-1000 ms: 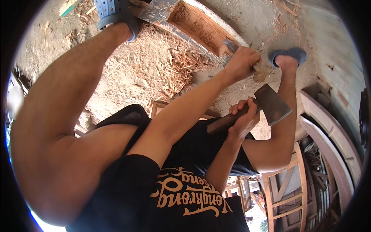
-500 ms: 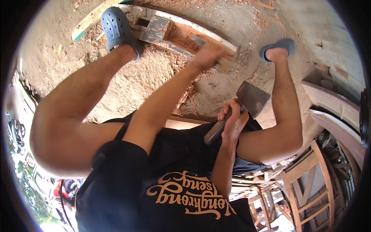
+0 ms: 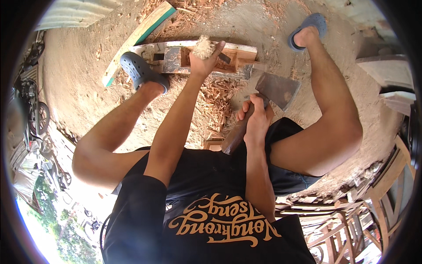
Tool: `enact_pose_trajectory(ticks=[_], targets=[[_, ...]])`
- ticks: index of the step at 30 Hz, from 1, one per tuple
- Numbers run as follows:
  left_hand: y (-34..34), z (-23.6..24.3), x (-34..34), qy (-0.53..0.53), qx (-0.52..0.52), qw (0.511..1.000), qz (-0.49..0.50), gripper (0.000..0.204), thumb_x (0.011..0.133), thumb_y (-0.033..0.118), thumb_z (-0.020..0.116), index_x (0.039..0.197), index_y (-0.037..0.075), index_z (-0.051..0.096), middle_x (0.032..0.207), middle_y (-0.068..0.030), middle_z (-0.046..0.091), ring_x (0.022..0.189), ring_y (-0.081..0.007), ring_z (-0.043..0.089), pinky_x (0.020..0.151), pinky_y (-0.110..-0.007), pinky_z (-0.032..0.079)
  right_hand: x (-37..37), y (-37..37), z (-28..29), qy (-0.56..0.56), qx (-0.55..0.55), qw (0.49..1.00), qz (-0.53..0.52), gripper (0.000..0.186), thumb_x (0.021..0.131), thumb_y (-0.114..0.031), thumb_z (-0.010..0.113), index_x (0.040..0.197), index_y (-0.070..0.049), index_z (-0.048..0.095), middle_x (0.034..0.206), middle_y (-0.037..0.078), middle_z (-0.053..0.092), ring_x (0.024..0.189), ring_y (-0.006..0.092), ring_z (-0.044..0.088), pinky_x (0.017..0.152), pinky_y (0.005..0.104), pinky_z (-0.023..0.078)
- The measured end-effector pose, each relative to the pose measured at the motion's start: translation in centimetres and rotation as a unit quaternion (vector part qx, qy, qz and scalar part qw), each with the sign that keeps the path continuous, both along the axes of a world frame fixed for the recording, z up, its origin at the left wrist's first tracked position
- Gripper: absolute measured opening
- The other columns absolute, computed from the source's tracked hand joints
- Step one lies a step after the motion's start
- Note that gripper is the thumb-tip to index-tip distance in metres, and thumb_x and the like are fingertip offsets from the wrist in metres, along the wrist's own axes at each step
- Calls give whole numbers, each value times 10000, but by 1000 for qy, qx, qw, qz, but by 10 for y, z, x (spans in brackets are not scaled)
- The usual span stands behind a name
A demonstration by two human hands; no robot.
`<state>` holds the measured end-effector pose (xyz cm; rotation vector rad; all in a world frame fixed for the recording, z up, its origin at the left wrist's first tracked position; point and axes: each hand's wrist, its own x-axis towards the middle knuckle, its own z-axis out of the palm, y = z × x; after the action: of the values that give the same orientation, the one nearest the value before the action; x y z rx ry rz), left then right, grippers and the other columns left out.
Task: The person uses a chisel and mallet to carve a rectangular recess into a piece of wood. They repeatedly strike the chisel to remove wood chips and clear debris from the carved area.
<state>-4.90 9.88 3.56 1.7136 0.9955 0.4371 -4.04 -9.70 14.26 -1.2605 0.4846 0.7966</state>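
Observation:
My left hand [image 3: 203, 66] is closed around a chisel, whose frayed, mushroomed wooden handle end [image 3: 204, 47] sticks up past the fingers. Its dark blade [image 3: 225, 58] points right, over the hollow of a wooden workpiece [image 3: 176, 61]; I cannot tell if it touches the wood. This long piece lies on the ground, with white edges and a rough reddish recess. My right hand [image 3: 258, 119] grips the wooden handle [image 3: 236, 134] of an axe close to its head. The broad dark axe head [image 3: 278, 90] is held to the right of the workpiece, above the ground.
My feet in blue clogs [image 3: 137, 70] flank the workpiece, the left one against its left end. A green-edged plank [image 3: 145, 37] lies beyond it. Wood shavings [image 3: 217, 99] cover the dirt floor. Wooden frames [image 3: 382, 193] stand at the right, and motorbikes [image 3: 37, 112] at far left.
My left hand has moved left along the workpiece and turned the chisel, so its frayed end now points up and its blade right. The axe stays in my right hand.

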Motion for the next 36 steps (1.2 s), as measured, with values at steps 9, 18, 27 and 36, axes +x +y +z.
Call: enact_pose_trajectory(ticks=[9,18,27,36], targets=[[16,-33,-44,-23,27,999,-18,274,833,207,783,909,-22,653,879,-77,686,761,-142,628,661,-308,500,6,3,6,82,75,990,-85,160,883,-178,573,862,-47,484,644,55,479,484,161,472,470,314,402],[4,-11,-35,43,117,991,-51,260,869,224,747,934,-7,646,834,-57,664,757,-131,602,657,-302,488,13,-3,1,86,78,990,-82,183,887,-185,564,831,-67,436,649,54,460,493,162,459,494,330,416],[-14,-28,-39,-53,40,995,-68,232,893,203,725,964,1,637,857,-52,667,765,-138,604,689,-299,496,10,5,3,91,89,989,-78,204,871,-194,577,797,-69,434,642,51,457,494,161,460,493,329,414],[29,-19,-68,4,40,997,-65,283,897,155,704,1082,-39,611,1050,-114,687,930,-178,658,804,-309,532,10,2,-4,100,91,987,-85,160,881,-183,567,869,-41,494,629,44,480,475,150,478,456,311,408]])
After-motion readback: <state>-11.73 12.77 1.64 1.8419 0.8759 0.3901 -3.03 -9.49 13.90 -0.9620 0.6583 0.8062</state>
